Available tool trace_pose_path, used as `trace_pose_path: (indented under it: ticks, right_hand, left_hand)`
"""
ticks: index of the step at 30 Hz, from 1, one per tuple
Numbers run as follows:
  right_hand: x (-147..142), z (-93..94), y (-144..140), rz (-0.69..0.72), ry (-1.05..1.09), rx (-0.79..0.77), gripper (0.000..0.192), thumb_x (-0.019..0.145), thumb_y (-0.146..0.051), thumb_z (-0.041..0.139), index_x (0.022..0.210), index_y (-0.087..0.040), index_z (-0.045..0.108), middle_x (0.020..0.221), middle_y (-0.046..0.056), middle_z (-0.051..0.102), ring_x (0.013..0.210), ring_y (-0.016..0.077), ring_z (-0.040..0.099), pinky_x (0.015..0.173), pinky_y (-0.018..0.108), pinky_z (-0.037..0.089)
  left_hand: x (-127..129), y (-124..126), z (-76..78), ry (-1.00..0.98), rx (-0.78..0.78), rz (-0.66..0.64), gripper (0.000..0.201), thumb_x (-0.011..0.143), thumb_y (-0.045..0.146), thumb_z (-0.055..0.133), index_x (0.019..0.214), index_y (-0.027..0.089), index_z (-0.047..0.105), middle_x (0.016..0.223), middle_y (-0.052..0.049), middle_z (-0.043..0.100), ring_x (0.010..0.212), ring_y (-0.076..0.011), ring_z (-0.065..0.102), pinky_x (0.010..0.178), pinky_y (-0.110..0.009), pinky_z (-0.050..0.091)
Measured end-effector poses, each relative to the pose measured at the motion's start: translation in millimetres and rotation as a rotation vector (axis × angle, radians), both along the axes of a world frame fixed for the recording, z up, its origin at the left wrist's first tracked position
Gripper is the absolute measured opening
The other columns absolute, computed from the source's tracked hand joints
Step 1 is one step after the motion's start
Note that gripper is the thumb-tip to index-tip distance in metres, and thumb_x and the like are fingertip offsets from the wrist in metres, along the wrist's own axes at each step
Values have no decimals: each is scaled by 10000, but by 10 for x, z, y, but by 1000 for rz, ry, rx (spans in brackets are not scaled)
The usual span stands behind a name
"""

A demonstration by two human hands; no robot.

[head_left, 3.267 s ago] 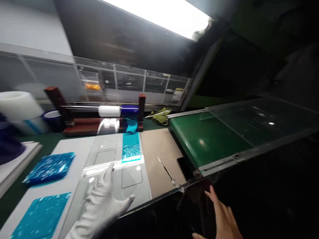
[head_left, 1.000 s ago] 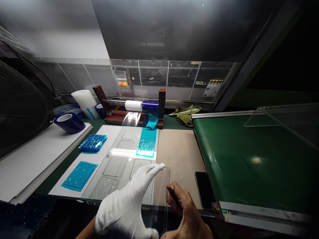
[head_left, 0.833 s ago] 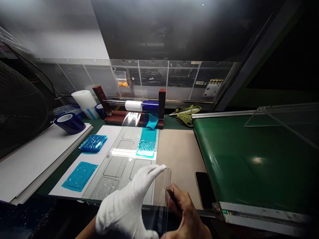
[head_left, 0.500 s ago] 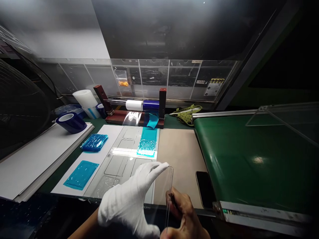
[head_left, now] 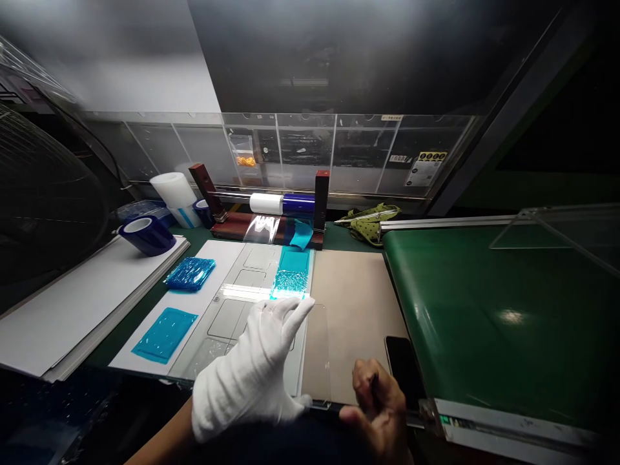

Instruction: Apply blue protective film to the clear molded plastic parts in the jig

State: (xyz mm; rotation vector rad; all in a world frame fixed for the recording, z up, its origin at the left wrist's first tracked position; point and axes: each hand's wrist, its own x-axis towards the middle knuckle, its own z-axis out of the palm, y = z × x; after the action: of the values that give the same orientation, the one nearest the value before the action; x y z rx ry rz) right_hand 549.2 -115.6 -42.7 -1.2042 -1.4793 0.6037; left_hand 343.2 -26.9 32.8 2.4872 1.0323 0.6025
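Note:
In the head view, my left hand wears a white glove and grips a clear plate by opposite edges, between thumb and fingertips. The plate stands tilted above the front of the beige board. To its right is my bare right hand, apart from the plate. Its fingers are curled in, and whatever they may hold is hidden. Under the left hand lies a clear sheet with outlined rectangles. A strip of blue film covers part of its far right side.
White and blue film rolls hang on a dark red stand. Left are a blue film stack, a blue film piece and a blue tape roll. A phone lies beside the green conveyor belt.
My right hand has drawn away from the plate's edge to the right. My left hand has turned the plate more face-on and shifted slightly left. The view has shifted a little.

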Motion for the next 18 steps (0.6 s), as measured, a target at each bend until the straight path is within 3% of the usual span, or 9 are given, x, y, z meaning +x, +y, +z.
trace_pose_path:
  ticks: [2, 4, 7, 10, 12, 14, 18]
  right_hand:
    - [153, -164, 176, -41, -100, -118, 353, 848, -462, 555, 750, -185, 359, 624, -27, 320, 509, 82, 329, 460, 208, 300]
    - [334, -471, 326, -150, -243, -334, 319, 878, -472, 488, 780, -179, 405, 630, -16, 386, 528, 99, 402, 494, 223, 356]
    - [582, -991, 444, -270, -556, -506, 361, 873, -529, 433, 816, -176, 478, 700, 41, 546, 627, 177, 554, 589, 301, 439]
    - [690, -1188, 464, -263, -651, -507, 416, 866, -516, 425, 1014, -149, 554, 1033, 147, 616, 963, 296, 594, 797, 420, 475]
    - [636, -1033, 464, -262, -690, -424, 531, 865, -515, 448, 1216, -120, 494, 1217, 162, 548, 1134, 306, 518, 927, 448, 439]
    - [468, -708, 472, -227, -737, -296, 630, 855, -523, 495, 1341, -134, 397, 1306, 130, 493, 1203, 271, 472, 982, 428, 426]
    - [-105, -37, 522, -5, -838, -96, 857, 788, -606, 560, 1449, -165, 238, 1412, 87, 390, 1307, 257, 360, 1069, 457, 349]
  left_hand:
    - [-25, 23, -55, -5, -8, 26, 1098, 542, 416, 688, 1475, 180, 160, 1354, -169, 322, 1152, -370, 353, 972, -529, 309]
    - [-67, 64, -130, -74, -148, 46, 1123, 538, 441, 729, 1482, 197, 171, 1406, -166, 272, 1216, -398, 291, 1017, -541, 231]
    - [-149, 138, -311, -467, -786, -67, 1056, 610, 500, 724, 1478, 241, 180, 1478, -119, 204, 1336, -342, 189, 1093, -490, 130]
    - [-211, 171, -570, -898, -1492, -261, 983, 720, 730, 457, 1457, 122, 226, 1451, -184, 271, 1258, -312, 363, 1002, -474, 310]
    - [-226, 153, -748, -1129, -1829, -295, 1080, 705, 809, 334, 1425, 8, 251, 1423, -248, 289, 1179, -316, 440, 912, -463, 386]
    - [-227, 112, -890, -1340, -2077, -304, 1123, 684, 795, 410, 1403, -54, 253, 1396, -269, 320, 1166, -326, 444, 903, -465, 390]
    - [-250, 53, -1029, -1465, -2182, -335, 1101, 698, 728, 499, 1402, -74, 230, 1350, -263, 382, 1176, -346, 425, 886, -484, 397]
